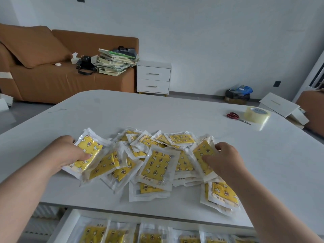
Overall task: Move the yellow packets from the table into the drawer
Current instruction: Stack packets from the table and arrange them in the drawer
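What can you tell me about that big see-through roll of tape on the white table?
It is a wide roll of clear packing tape, glossy and slightly yellowish, wound on a pale core ring with faint bluish print. It lies flat, hole facing up, at the far right of the white table, whose shiny top shows its reflection. Red-handled metal scissors lie just left of it, blades pointing towards its base; I cannot tell whether they touch.
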A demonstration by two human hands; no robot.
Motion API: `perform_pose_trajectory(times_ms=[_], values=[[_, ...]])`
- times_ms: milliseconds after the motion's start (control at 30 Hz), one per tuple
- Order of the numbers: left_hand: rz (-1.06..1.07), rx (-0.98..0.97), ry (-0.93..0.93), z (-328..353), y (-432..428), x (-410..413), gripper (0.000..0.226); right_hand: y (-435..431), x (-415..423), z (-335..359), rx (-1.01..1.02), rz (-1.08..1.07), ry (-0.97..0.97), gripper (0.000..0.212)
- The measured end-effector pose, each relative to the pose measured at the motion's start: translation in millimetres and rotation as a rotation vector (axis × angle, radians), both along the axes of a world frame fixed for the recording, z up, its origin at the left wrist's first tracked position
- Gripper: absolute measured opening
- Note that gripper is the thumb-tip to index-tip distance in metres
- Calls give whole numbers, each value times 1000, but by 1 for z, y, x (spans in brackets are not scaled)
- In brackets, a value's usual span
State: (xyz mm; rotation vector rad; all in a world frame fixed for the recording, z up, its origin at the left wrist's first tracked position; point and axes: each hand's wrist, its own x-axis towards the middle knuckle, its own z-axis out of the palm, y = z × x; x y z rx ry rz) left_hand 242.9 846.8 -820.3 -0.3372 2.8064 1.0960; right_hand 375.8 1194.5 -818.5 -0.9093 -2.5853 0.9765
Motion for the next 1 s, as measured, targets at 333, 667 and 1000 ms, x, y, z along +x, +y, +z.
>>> perform_pose_trajectory(times_ms=[333, 667, 1000], values=[[26, 251, -41, -6, -8, 4, 15, -4, 3, 13, -497, -95, 252, 27], [15, 278, -62, -9, -10, 4, 14, -61, -8, 2, -916, 16, 146, 28], [-8, 292, -40, -11, -14, 5, 9, -93, -18, -3, -351, 25, -35, 23]])
